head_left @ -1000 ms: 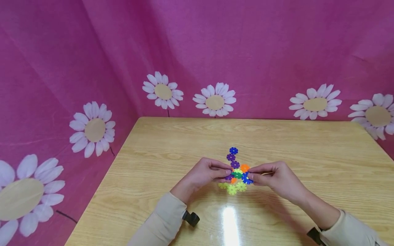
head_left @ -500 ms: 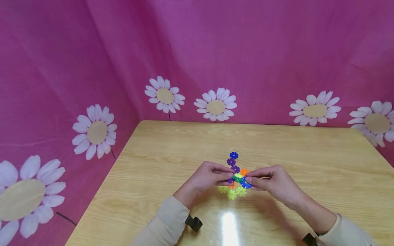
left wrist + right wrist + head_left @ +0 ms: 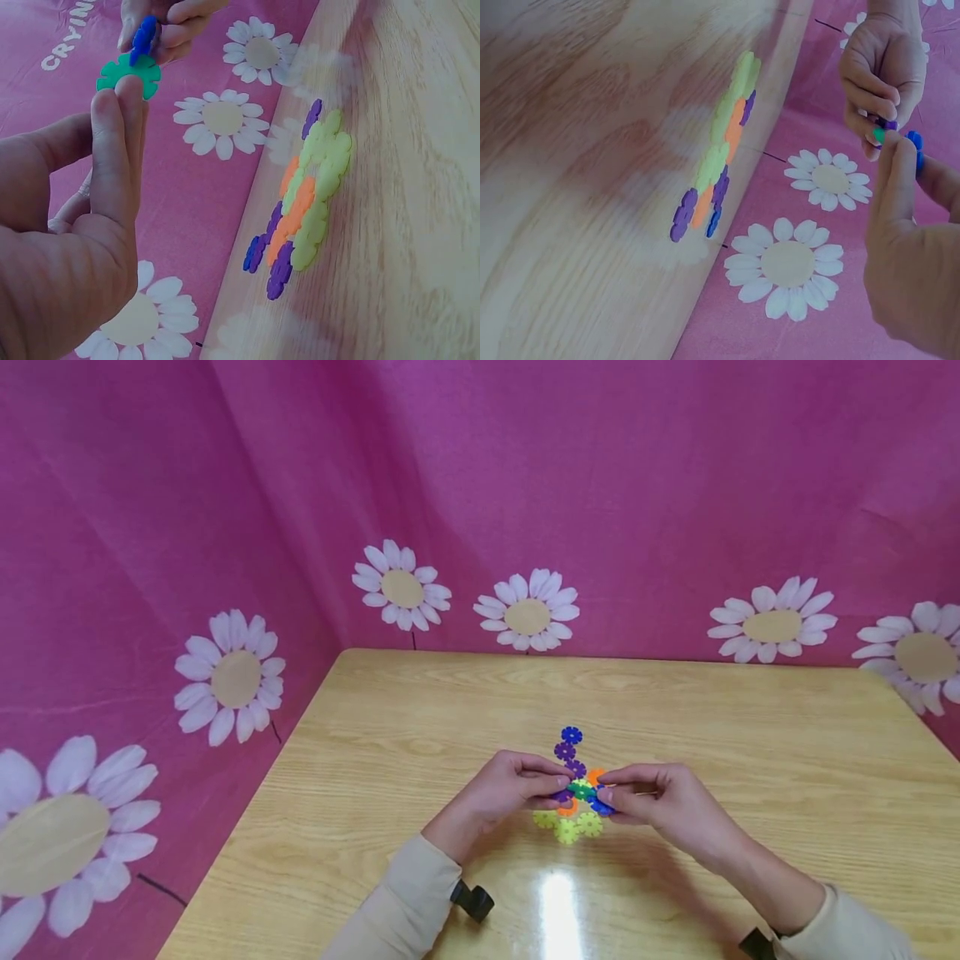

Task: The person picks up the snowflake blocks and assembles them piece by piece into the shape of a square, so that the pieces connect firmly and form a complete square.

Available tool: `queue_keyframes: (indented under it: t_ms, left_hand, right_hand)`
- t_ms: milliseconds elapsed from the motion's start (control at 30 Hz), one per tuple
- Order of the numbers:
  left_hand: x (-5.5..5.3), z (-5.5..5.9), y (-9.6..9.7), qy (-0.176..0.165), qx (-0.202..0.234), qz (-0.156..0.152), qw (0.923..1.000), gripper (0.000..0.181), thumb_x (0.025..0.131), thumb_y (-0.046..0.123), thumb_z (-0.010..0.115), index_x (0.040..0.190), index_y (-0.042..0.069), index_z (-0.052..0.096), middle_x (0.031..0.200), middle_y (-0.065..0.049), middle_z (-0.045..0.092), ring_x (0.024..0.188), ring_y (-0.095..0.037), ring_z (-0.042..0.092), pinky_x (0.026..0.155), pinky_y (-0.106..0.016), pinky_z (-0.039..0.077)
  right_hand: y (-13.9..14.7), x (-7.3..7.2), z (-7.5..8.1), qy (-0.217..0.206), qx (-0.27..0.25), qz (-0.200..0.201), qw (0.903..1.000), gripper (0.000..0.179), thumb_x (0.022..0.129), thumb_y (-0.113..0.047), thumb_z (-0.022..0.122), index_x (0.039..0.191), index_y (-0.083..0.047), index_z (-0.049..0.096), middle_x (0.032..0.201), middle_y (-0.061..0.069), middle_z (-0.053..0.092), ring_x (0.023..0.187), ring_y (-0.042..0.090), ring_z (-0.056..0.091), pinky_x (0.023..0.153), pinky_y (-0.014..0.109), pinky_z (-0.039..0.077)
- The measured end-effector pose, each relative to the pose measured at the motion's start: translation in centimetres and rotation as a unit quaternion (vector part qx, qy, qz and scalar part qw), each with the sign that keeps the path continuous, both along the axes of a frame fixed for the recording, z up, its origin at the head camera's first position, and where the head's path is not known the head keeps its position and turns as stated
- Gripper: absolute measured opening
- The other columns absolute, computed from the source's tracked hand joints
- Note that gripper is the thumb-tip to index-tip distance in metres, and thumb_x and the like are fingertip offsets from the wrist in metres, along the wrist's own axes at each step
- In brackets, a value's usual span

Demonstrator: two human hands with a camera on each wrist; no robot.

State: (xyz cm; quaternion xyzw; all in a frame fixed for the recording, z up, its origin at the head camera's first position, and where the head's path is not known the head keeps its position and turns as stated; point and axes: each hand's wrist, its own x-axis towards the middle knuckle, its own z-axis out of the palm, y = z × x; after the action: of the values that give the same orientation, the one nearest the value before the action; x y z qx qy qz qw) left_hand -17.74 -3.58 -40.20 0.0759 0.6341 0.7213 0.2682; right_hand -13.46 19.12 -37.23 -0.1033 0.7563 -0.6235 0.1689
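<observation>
Pinching, nearly closed, the left hand (image 3: 491, 793) holds the green disc (image 3: 129, 72), the right hand (image 3: 678, 806) the blue disc (image 3: 142, 40), lower centre of the head view; both seem light, stiff, best gripped edgewise.

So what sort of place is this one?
Probably a staged filming or play corner: a wood-grain table, a pink daisy-print backdrop along two sides, and colourful flower-shaped pieces on the table.

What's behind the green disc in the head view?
Behind the green disc, the disc assembly shows yellow-green at its edge; what the green disc, left hand and right hand cover is hidden.
</observation>
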Motion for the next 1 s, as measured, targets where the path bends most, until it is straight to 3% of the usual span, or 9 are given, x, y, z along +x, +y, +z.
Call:
queue_keyframes:
  t_ms: [300, 433, 500, 567, 733, 900, 1000]
  left_hand:
    - [-0.1, 0.2, -0.5, -0.005, -0.018, -0.002, 0.9998, 0.018, 0.084, 0.010, 0.066, 0.101, 0.007, 0.070, 0.101, -0.007, 0.067, 0.087, -0.022, 0.067, 0.074, -0.031, 0.053]
    - [0.1, 0.3, -0.8, -0.010, -0.020, 0.003, 0.9997, 0.019, 0.084, 0.008, 0.065, 0.102, 0.005, 0.069, 0.101, -0.007, 0.067, 0.087, -0.021, 0.067, 0.074, -0.031, 0.053]
    - [0.2, 0.4, -0.9, -0.014, -0.017, 0.003, 0.9998, 0.019, 0.085, 0.008, 0.065, 0.103, 0.005, 0.069, 0.101, -0.008, 0.067, 0.087, -0.021, 0.067, 0.075, -0.030, 0.053]
    - [0.2, 0.4, -0.9, -0.016, -0.012, 0.003, 0.9998, 0.020, 0.085, 0.007, 0.064, 0.104, 0.003, 0.068, 0.101, -0.009, 0.067, 0.086, -0.021, 0.067, 0.075, -0.030, 0.053]
    - [0.2, 0.3, -0.7, -0.016, -0.004, -0.002, 0.9999, 0.020, 0.085, 0.006, 0.065, 0.104, 0.002, 0.068, 0.102, -0.009, 0.067, 0.086, -0.021, 0.067, 0.075, -0.031, 0.052]
    - [0.1, 0.0, -0.5, -0.022, -0.001, 0.003, 0.9998, 0.020, 0.084, 0.006, 0.066, 0.103, 0.002, 0.068, 0.101, -0.010, 0.067, 0.086, -0.020, 0.066, 0.075, -0.030, 0.053]
    - [0.1, -0.2, -0.4, -0.018, 0.004, 0.005, 0.9998, 0.020, 0.084, 0.005, 0.065, 0.103, 0.000, 0.068, 0.099, -0.011, 0.067, 0.084, -0.019, 0.066, 0.074, -0.031, 0.053]
  right_hand:
    - [0.7, -0.7, 0.2, 0.015, 0.028, -0.013, 0.9994, 0.048, 0.092, -0.034, 0.055, 0.117, 0.007, 0.057, 0.102, 0.018, 0.065, 0.089, 0.028, 0.066, 0.075, 0.035, 0.053]
    - [2.2, -1.6, -0.8, 0.027, 0.071, 0.013, 0.9971, 0.043, 0.092, -0.026, 0.058, 0.116, 0.009, 0.056, 0.098, 0.020, 0.065, 0.087, 0.032, 0.065, 0.073, 0.035, 0.054]
    - [2.9, -1.9, -1.5, 0.054, 0.115, 0.029, 0.9915, 0.038, 0.090, -0.019, 0.062, 0.114, 0.010, 0.057, 0.096, 0.018, 0.066, 0.085, 0.031, 0.065, 0.069, 0.033, 0.054]
    - [3.4, -2.3, -2.1, 0.100, 0.177, 0.033, 0.9786, 0.034, 0.086, -0.014, 0.065, 0.111, 0.008, 0.060, 0.094, 0.014, 0.067, 0.081, 0.026, 0.065, 0.064, 0.029, 0.053]
    - [3.8, -3.0, -3.3, 0.186, 0.305, 0.020, 0.9338, 0.031, 0.080, -0.011, 0.071, 0.108, 0.000, 0.065, 0.095, 0.008, 0.068, 0.080, 0.017, 0.063, 0.065, 0.026, 0.052]
    - [3.4, -3.3, -4.5, 0.232, 0.358, 0.032, 0.9039, 0.033, 0.077, -0.016, 0.075, 0.107, -0.004, 0.067, 0.099, 0.006, 0.068, 0.085, 0.020, 0.064, 0.071, 0.035, 0.053]
    - [3.1, -3.3, -5.0, 0.267, 0.375, 0.039, 0.8867, 0.033, 0.076, -0.018, 0.076, 0.106, -0.005, 0.068, 0.095, 0.004, 0.068, 0.078, 0.015, 0.062, 0.069, 0.033, 0.053]
